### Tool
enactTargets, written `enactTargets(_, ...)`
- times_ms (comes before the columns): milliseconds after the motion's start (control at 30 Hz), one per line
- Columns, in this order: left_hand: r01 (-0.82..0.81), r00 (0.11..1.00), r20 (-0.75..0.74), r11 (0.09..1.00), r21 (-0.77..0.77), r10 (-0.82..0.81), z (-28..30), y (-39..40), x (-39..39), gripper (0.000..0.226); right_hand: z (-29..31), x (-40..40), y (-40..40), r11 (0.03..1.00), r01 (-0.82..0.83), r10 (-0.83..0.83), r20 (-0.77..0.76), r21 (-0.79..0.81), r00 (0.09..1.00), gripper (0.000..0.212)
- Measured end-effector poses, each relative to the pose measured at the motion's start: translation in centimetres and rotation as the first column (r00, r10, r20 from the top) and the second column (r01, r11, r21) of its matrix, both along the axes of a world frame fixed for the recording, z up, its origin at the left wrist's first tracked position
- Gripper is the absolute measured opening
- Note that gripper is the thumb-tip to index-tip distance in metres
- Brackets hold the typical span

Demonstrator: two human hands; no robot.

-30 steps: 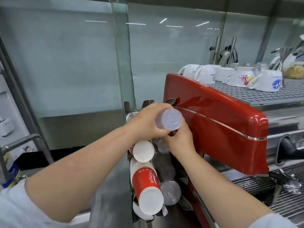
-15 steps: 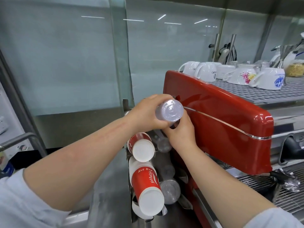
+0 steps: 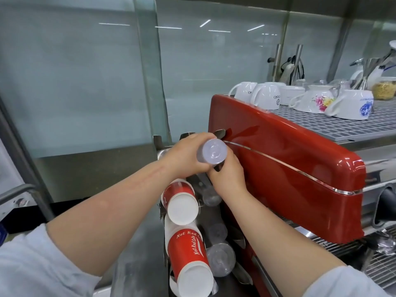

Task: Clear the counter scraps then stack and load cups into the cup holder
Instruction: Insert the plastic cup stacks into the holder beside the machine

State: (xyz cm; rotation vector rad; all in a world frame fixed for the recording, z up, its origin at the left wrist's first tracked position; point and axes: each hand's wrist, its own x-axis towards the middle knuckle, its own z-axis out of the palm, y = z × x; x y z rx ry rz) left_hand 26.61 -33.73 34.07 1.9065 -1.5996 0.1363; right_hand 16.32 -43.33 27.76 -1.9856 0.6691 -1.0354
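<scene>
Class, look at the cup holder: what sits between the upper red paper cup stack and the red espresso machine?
In the head view, clear plastic cups in the cup holder, and the right hand, lie between the upper red stack and espresso machine.

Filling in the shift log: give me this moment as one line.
step: loading cup holder | left hand: grips clear cup stack | right hand: steadies stack from below

The coffee machine (image 3: 289,168) had glossy red panels with a shiny metal trim, and its top grate (image 3: 334,123) looked matt grey. The mugs (image 3: 267,97) were glazed white ceramic; the paper cups (image 3: 188,251) were smooth, the held cups (image 3: 214,152) translucent plastic.
</scene>
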Motion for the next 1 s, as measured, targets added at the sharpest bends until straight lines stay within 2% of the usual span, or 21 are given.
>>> enactTargets(333,-0.108,0.992,0.089,0.981,0.163,0.095,-2.3,-1.5,4.5,0.068,-2.5,1.2,-0.5,0.998,-0.060,0.062,-0.071,0.036,0.996,0.067)
enactTargets(467,-0.137,0.985,0.137,0.965,0.225,0.108,-2.2,-2.1,4.7,0.066,-2.3,1.0,-0.7,0.996,-0.077,0.080,-0.087,0.035,0.993,0.065)
enactTargets(700,-0.131,0.980,0.182,0.950,0.282,0.081,-2.3,-2.8,3.8,0.049,-1.4,0.0,-0.7,0.996,-0.089,0.089,-0.172,0.009,0.981,0.065)
enactTargets(867,-0.195,0.963,0.245,0.924,0.330,0.116,-2.4,-2.7,3.5,0.060,-0.7,-0.8,-0.6,0.995,-0.098,0.090,-0.220,-0.027,0.971,0.062)
enactTargets(1000,-0.235,0.948,0.288,0.906,0.353,0.134,-2.4,-2.2,3.1,0.059,-0.2,-1.9,-0.4,0.993,-0.105,0.089,-0.251,-0.049,0.964,0.059)
